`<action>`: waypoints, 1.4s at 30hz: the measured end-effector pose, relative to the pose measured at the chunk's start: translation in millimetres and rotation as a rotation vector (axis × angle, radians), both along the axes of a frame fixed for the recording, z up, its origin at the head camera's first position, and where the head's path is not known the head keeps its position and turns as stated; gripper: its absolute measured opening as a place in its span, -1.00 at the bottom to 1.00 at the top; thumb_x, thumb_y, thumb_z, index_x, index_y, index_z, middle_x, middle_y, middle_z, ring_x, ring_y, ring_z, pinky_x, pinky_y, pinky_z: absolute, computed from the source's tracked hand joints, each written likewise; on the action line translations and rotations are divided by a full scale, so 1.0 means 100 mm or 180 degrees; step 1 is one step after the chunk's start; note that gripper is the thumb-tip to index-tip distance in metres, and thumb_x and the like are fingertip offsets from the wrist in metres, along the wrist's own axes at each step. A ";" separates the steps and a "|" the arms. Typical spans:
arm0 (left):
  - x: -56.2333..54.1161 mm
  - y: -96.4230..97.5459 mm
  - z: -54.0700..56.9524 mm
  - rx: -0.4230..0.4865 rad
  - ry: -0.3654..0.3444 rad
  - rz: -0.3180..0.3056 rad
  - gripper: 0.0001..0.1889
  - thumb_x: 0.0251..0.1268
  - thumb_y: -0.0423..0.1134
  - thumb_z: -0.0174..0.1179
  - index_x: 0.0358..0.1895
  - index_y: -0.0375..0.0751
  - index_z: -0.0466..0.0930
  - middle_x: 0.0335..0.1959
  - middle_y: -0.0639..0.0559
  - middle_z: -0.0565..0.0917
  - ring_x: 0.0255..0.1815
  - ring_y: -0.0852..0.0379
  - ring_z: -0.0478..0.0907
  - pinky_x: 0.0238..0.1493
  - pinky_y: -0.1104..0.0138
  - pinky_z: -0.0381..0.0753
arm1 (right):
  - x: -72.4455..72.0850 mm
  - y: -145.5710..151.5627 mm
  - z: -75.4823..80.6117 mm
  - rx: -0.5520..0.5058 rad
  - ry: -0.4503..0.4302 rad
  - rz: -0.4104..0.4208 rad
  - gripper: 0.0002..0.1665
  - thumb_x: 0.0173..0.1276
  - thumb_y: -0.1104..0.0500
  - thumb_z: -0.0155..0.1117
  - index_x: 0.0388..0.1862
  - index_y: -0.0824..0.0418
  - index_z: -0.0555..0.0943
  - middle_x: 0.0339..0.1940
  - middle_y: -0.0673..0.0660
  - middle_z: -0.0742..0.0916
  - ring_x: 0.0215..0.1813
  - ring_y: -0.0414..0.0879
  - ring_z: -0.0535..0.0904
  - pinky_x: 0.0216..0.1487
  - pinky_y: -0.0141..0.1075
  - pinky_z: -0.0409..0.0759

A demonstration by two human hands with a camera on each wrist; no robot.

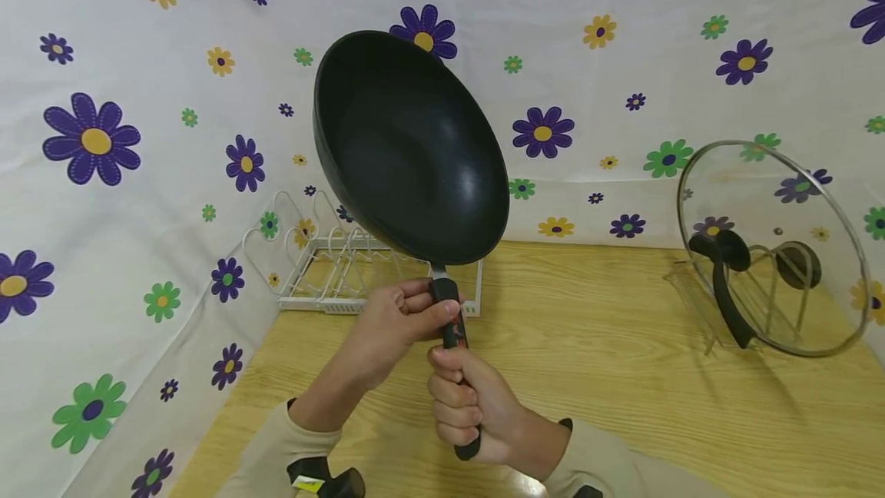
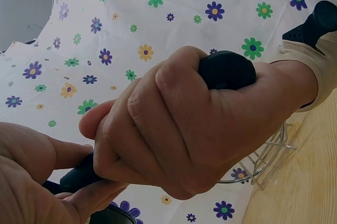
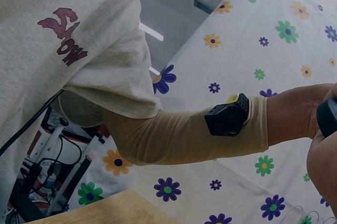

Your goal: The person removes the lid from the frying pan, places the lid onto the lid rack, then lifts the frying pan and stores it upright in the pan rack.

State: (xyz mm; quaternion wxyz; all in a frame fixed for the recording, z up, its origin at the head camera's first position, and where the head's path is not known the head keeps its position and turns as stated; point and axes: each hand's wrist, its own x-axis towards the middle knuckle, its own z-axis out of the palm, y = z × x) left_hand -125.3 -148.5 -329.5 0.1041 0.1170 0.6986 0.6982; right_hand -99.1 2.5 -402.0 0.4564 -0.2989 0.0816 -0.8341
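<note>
A deep black wok (image 1: 415, 144) is raised above the table, tilted so that its dark inside faces me. My right hand (image 1: 473, 406) grips the lower part of its black handle (image 1: 449, 294), fingers wrapped round it. Higher up, close to the pan, my left hand (image 1: 397, 325) pinches the handle between thumb and fingers. In the left wrist view the right fist (image 2: 163, 124) is seen from close by, the handle's butt end (image 2: 229, 70) poking out of it. The right wrist view catches only part of the hands at its right edge.
Behind the wok a white wire rack (image 1: 304, 302) stands on the wooden table (image 1: 588, 313). At the right a glass lid (image 1: 767, 183) with a black handle leans upright in a metal wire stand (image 1: 681, 290). Flower-patterned cloth (image 1: 608, 121) walls off the back and left.
</note>
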 end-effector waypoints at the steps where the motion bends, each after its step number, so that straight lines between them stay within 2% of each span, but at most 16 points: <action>1: 0.00 -0.01 0.01 -0.0008 0.0007 0.0013 -0.58 0.42 -0.42 0.25 0.24 -0.60 0.47 -0.04 -0.18 0.76 -0.09 0.12 0.75 -0.01 0.25 0.72 | -0.01 -0.01 0.00 -0.0014 0.0003 0.0012 -0.55 0.68 0.06 -0.10 -0.52 0.01 0.16 -0.74 -0.16 0.18 -0.75 -0.34 -0.01 -0.74 -0.51 -0.09; 4: 0.00 -0.04 0.02 -0.0035 0.0025 0.0060 -0.57 0.41 -0.41 0.26 0.25 -0.58 0.47 -0.01 -0.23 0.75 -0.08 0.09 0.75 -0.01 0.25 0.73 | -0.02 -0.06 0.00 -0.0065 0.0003 0.0066 -0.55 0.68 0.06 -0.09 -0.52 0.01 0.15 -0.74 -0.16 0.18 -0.76 -0.34 -0.02 -0.74 -0.51 -0.09; 10: 0.00 -0.12 0.03 -0.0123 0.0100 0.0113 -0.54 0.43 -0.36 0.28 0.27 -0.56 0.46 -0.01 -0.19 0.76 -0.09 0.15 0.75 -0.02 0.28 0.72 | -0.05 -0.16 0.01 -0.0184 -0.0005 0.0169 -0.53 0.67 0.05 -0.07 -0.53 0.01 0.14 -0.75 -0.16 0.17 -0.76 -0.33 -0.02 -0.73 -0.51 -0.09; 15: -0.01 -0.16 0.07 -0.0145 0.0139 0.0204 -0.54 0.42 -0.39 0.28 0.27 -0.57 0.46 0.03 -0.28 0.73 -0.09 0.15 0.76 -0.04 0.26 0.73 | -0.07 -0.23 0.03 -0.0273 -0.0016 0.0230 -0.54 0.67 0.05 -0.06 -0.52 0.02 0.15 -0.76 -0.15 0.16 -0.77 -0.33 -0.03 -0.74 -0.50 -0.10; 19: -0.01 -0.21 0.10 -0.0180 0.0184 0.0251 -0.56 0.40 -0.39 0.29 0.24 -0.57 0.48 -0.03 -0.24 0.76 -0.14 0.14 0.76 -0.05 0.25 0.74 | -0.08 -0.29 0.06 -0.0325 -0.0048 0.0275 -0.53 0.66 0.05 -0.04 -0.53 0.02 0.14 -0.76 -0.15 0.17 -0.78 -0.32 -0.04 -0.74 -0.49 -0.10; 22: -0.01 -0.24 0.13 -0.0245 0.0217 0.0283 -0.56 0.40 -0.38 0.30 0.24 -0.57 0.49 -0.04 -0.22 0.76 -0.15 0.14 0.76 -0.06 0.25 0.74 | -0.09 -0.34 0.07 -0.0386 -0.0066 0.0316 -0.53 0.65 0.06 -0.03 -0.53 0.02 0.14 -0.77 -0.15 0.17 -0.78 -0.32 -0.04 -0.75 -0.49 -0.10; 32: 0.01 -0.34 0.19 -0.0474 0.0302 0.0438 -0.54 0.39 -0.40 0.31 0.25 -0.60 0.48 0.06 -0.39 0.70 -0.11 0.17 0.76 -0.09 0.29 0.74 | -0.10 -0.50 0.09 -0.0573 -0.0066 0.0414 -0.51 0.64 0.06 0.01 -0.55 0.02 0.15 -0.77 -0.15 0.17 -0.79 -0.32 -0.02 -0.76 -0.48 -0.10; 42: 0.00 -0.44 0.24 -0.0724 0.0302 0.0461 -0.51 0.40 -0.29 0.33 0.25 -0.54 0.50 0.07 -0.35 0.71 -0.09 0.11 0.77 -0.07 0.30 0.74 | -0.11 -0.62 0.09 -0.0863 -0.0135 0.0613 -0.53 0.67 0.07 -0.06 -0.55 0.02 0.18 -0.76 -0.15 0.19 -0.77 -0.32 0.03 -0.75 -0.48 -0.07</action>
